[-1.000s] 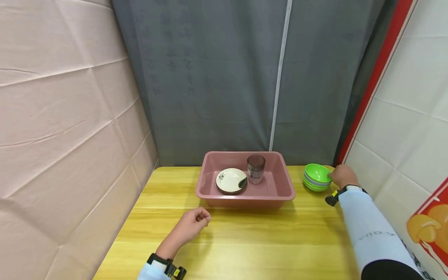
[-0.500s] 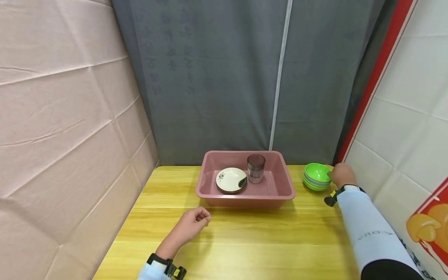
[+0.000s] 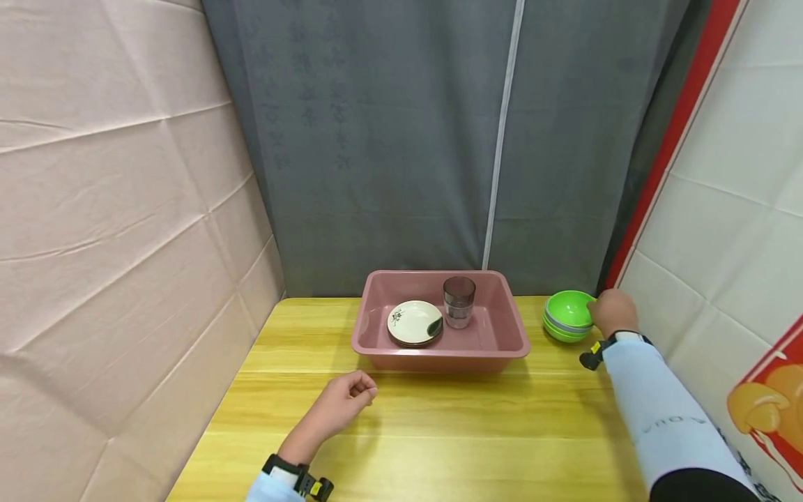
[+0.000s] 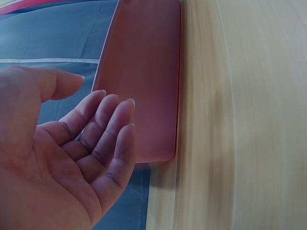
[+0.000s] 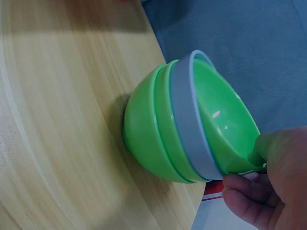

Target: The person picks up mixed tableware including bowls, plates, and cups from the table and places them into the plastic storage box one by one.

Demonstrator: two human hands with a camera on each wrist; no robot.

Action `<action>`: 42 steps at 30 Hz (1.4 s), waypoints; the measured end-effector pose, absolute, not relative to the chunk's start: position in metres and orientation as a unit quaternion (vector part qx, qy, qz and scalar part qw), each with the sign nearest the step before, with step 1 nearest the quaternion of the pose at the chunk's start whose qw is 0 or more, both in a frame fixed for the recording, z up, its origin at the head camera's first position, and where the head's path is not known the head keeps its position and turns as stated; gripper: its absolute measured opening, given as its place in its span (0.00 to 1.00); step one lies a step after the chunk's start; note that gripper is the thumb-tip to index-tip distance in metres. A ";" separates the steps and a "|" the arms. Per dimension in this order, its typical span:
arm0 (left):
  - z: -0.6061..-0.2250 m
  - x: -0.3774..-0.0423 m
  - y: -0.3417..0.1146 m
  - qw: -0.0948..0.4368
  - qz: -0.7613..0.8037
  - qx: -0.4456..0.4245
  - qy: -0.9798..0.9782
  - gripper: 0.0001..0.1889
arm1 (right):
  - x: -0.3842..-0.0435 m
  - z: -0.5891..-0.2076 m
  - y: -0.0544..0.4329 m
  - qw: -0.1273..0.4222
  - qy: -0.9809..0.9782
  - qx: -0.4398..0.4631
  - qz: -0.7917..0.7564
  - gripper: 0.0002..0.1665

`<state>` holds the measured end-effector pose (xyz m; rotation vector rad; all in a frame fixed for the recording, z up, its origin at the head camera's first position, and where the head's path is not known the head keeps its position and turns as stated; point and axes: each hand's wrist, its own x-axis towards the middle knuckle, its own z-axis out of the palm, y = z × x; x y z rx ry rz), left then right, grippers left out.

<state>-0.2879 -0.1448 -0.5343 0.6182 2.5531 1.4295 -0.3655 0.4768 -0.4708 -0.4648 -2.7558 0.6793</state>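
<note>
Bright green, the top bowl (image 5: pixel 225 120) sits tilted in the stack, and we see the right hand (image 5: pixel 271 179) pinching its rim, thumb on the inner side and fingers outside. Beneath it we make out a grey bowl (image 5: pixel 186 115), nested in further green bowls (image 5: pixel 144 127). Their stack stands at the far right of the wooden table (image 3: pixel 439 432), apart from the pink basin (image 3: pixel 439 359). Inside that basin we find white patterned plates (image 3: pixel 413 321) stacked just beside a clear, dark-rimmed glass (image 3: pixel 459 303), which stands upright. Nearer to us, the left hand (image 3: pixel 339 406) hangs relaxed before the basin, its fingers loosely bent.
</note>
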 end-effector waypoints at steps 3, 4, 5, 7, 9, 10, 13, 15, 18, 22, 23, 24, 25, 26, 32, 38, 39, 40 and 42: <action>-0.533 -0.288 -0.145 0.074 0.476 0.206 0.852 0.10 | -0.364 -0.466 0.476 0.146 -0.951 -0.145 0.229 0.20; -0.533 -0.288 -0.145 0.073 0.475 0.205 0.853 0.11 | -0.364 -0.465 0.476 0.149 -0.952 -0.141 0.229 0.20; -0.533 -0.288 -0.145 0.072 0.475 0.205 0.852 0.11 | -0.363 -0.464 0.476 0.152 -0.952 -0.138 0.229 0.20; -0.532 -0.288 -0.145 0.072 0.475 0.205 0.853 0.11 | -0.362 -0.461 0.475 0.154 -0.950 -0.136 0.235 0.21; -0.532 -0.288 -0.145 0.073 0.476 0.207 0.852 0.10 | -0.360 -0.458 0.475 0.152 -0.947 -0.139 0.247 0.23; -0.532 -0.288 -0.145 0.074 0.477 0.208 0.851 0.10 | -0.359 -0.457 0.476 0.153 -0.944 -0.142 0.255 0.24; -0.532 -0.288 -0.144 0.075 0.479 0.209 0.849 0.09 | -0.355 -0.454 0.477 0.156 -0.937 -0.147 0.277 0.27; -0.531 -0.289 -0.144 0.075 0.479 0.208 0.850 0.09 | -0.352 -0.453 0.479 0.160 -0.928 -0.148 0.302 0.27; -0.531 -0.289 -0.144 0.073 0.477 0.207 0.851 0.10 | -0.346 -0.450 0.480 0.160 -0.917 -0.147 0.333 0.27; -0.529 -0.290 -0.145 0.069 0.476 0.205 0.852 0.09 | -0.335 -0.445 0.479 0.161 -0.907 -0.135 0.365 0.28; -0.529 -0.291 -0.145 0.068 0.477 0.205 0.852 0.10 | -0.331 -0.444 0.477 0.161 -0.904 -0.132 0.373 0.28; -0.529 -0.291 -0.145 0.068 0.476 0.205 0.853 0.10 | -0.328 -0.443 0.476 0.160 -0.902 -0.128 0.380 0.29; -0.529 -0.291 -0.145 0.067 0.477 0.205 0.852 0.10 | -0.325 -0.441 0.475 0.160 -0.899 -0.124 0.387 0.29; -0.529 -0.292 -0.145 0.067 0.476 0.205 0.853 0.10 | -0.322 -0.440 0.473 0.159 -0.898 -0.120 0.393 0.30; -0.529 -0.294 -0.146 0.068 0.475 0.199 0.854 0.09 | -0.303 -0.432 0.459 0.147 -0.887 -0.113 0.424 0.30; -0.527 -0.296 -0.148 0.067 0.480 0.195 0.853 0.10 | -0.286 -0.424 0.443 0.127 -0.881 -0.098 0.446 0.30; -0.526 -0.296 -0.148 0.066 0.481 0.193 0.852 0.10 | -0.283 -0.423 0.440 0.124 -0.879 -0.096 0.451 0.30; -0.526 -0.296 -0.148 0.066 0.482 0.193 0.852 0.10 | -0.280 -0.422 0.436 0.122 -0.877 -0.092 0.455 0.30; -0.525 -0.297 -0.147 0.064 0.484 0.190 0.852 0.09 | -0.275 -0.421 0.430 0.117 -0.875 -0.088 0.461 0.29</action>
